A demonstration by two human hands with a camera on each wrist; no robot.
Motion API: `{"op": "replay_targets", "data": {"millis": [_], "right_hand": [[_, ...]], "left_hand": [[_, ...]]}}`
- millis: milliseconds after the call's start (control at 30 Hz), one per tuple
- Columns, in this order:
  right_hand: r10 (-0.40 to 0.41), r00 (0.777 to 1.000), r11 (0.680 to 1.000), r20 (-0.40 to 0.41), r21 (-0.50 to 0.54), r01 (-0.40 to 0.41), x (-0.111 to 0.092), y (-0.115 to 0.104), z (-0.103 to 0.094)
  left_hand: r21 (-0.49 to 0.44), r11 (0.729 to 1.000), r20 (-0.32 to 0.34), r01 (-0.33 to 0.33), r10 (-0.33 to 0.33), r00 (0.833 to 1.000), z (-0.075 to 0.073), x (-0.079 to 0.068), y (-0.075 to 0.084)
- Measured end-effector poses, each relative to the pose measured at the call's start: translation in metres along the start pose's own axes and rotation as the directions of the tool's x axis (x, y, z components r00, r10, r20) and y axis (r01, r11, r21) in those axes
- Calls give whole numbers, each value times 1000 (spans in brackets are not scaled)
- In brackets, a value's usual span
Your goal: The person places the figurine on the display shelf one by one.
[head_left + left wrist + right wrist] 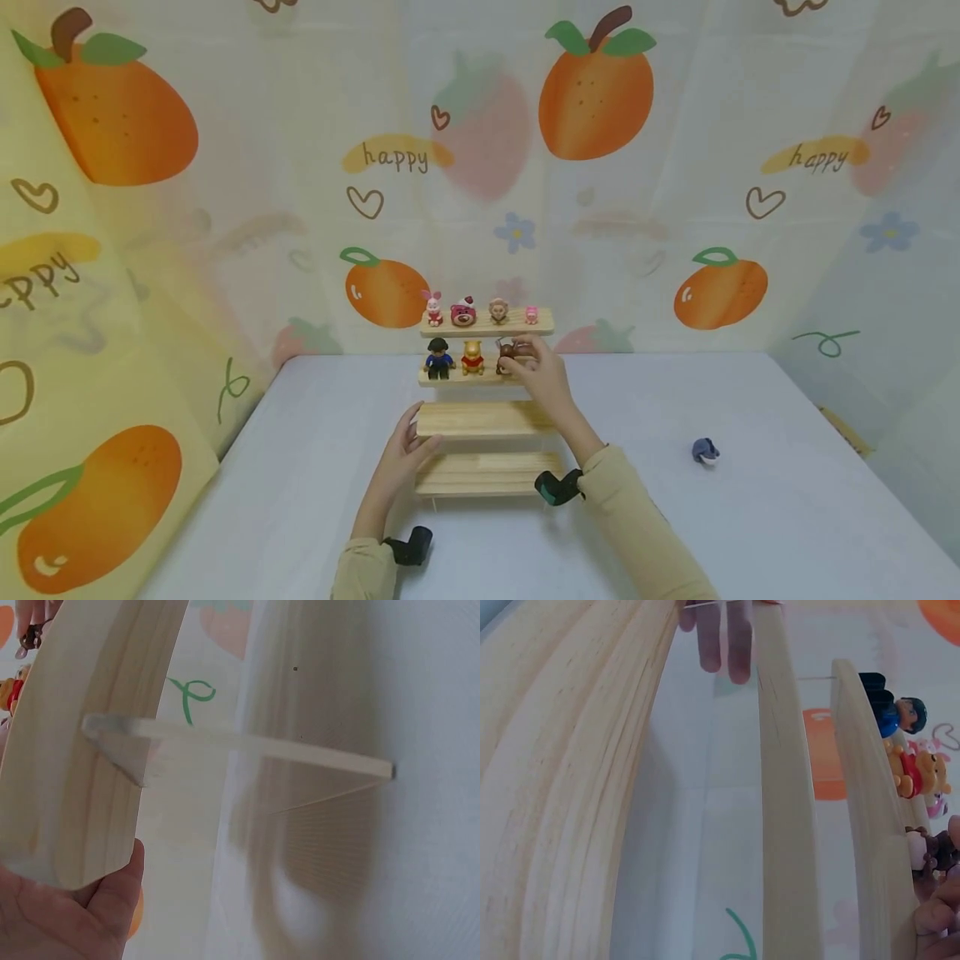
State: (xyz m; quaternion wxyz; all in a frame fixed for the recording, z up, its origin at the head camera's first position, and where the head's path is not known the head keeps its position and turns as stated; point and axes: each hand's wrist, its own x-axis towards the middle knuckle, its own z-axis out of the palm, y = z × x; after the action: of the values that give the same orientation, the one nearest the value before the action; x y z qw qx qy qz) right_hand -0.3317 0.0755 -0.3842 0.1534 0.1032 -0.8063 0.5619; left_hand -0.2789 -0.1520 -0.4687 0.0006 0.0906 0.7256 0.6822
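A small brown toy figurine (506, 362) is at the right part of the second tier from the top, pinched between the thumb and fingers of my right hand (550, 385). Beside it on that tier sit a yellow bear figurine in a red shirt (472, 358) and a dark-haired figurine in blue (438, 360). My left hand (397, 467) grips the left end of a wooden display shelf (480, 419) at its third tier. In the left wrist view, the thumb and palm lie against that board end (82, 825).
Several pink and brown figurines (463, 314) line the top tier. The lowest tier (487, 477) bears nothing. A blue-grey figurine (705, 452) lies on the white table (787, 517) at the right. Behind stands a fruit-printed cloth (637, 208).
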Motion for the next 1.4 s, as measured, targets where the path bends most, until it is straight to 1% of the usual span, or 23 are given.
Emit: {"op": "replay_targets", "data": {"millis": [100, 167, 333, 500, 567, 600, 667, 767, 800, 867, 933, 967, 1000, 1033, 1100, 1133, 1167, 1200, 1267, 1300, 1333, 1367, 1400], "right_hand": [[15, 1000, 1000, 27, 22, -16, -1, 0, -2], [27, 998, 998, 49, 60, -30, -3, 0, -5], [86, 991, 984, 104, 146, -101, -11, 3, -15], [150, 980, 963, 134, 205, -175, -23, 11, -30], [160, 979, 956, 129, 227, -186, -30, 15, -36], [165, 978, 952, 130, 237, -193, -34, 13, -40], [170, 977, 946, 125, 257, -198, -40, 11, -46], [165, 979, 940, 118, 280, -192, -44, 12, -54], [161, 980, 941, 119, 282, -189, -44, 13, -57], [143, 983, 937, 117, 303, -173, -43, 22, -63], [118, 987, 922, 112, 357, -151, -45, 29, -70], [105, 989, 905, 104, 402, -139, -47, 32, -75], [84, 992, 881, 95, 459, -119, -49, 35, -80], [60, 994, 848, 88, 522, -98, -51, 38, -85], [7, 997, 755, 72, 654, -53, -54, 45, -98], [-17, 998, 702, 68, 712, -37, -56, 48, -105], [-36, 997, 656, 68, 754, -28, -58, 51, -112], [-55, 996, 606, 73, 795, -25, -59, 54, -119], [-62, 994, 521, 94, 852, -48, -62, 60, -134], [-59, 992, 488, 109, 870, -67, -64, 63, -141], [-55, 991, 467, 120, 881, -81, -66, 66, -149], [-46, 991, 460, 128, 883, -92, -68, 69, -157], [-41, 990, 462, 133, 881, -99, -69, 72, -164]], "left_hand": [[-5, 1000, 2, -12, 12, 1000, 0, 1, -1], [-16, 1000, 9, -21, 21, 1000, 1, 1, -1], [-22, 1000, 10, -20, 20, 1000, 0, 1, -2], [-22, 1000, 7, -18, 18, 1000, 1, 2, -2], [-27, 1000, 13, -14, 15, 1000, 2, 0, 1], [-28, 1000, 13, -10, 11, 1000, 3, 0, 1], [-34, 999, 19, -12, 12, 1000, 3, -2, 1], [-26, 1000, 11, -9, 10, 1000, 2, -2, 2], [-28, 1000, 7, -13, 14, 1000, 1, -1, -1], [-32, 999, 4, -17, 17, 1000, 0, 0, -1], [-32, 999, 5, -19, 19, 1000, 0, 1, -1], [-32, 999, 8, -21, 22, 1000, -1, 1, -1], [-34, 999, 13, -25, 25, 1000, -1, 1, -1], [-35, 999, 18, -32, 33, 999, -2, 0, -2], [-29, 998, 27, -57, 58, 998, -2, -1, -2], [-27, 997, 32, -74, 75, 997, -2, -1, -1], [-23, 996, 34, -90, 91, 995, -2, -1, -1], [-24, 992, 39, -126, 127, 991, -2, -2, -1], [-13, 989, 41, -150, 151, 988, -2, -2, -2], [-7, 987, 43, -159, 159, 986, -2, -2, -2], [-7, 990, 38, -144, 144, 989, -2, -2, -2], [-5, 992, 31, -129, 129, 991, -2, -1, -3], [-3, 994, 26, -110, 110, 994, -2, -1, -3]]}}
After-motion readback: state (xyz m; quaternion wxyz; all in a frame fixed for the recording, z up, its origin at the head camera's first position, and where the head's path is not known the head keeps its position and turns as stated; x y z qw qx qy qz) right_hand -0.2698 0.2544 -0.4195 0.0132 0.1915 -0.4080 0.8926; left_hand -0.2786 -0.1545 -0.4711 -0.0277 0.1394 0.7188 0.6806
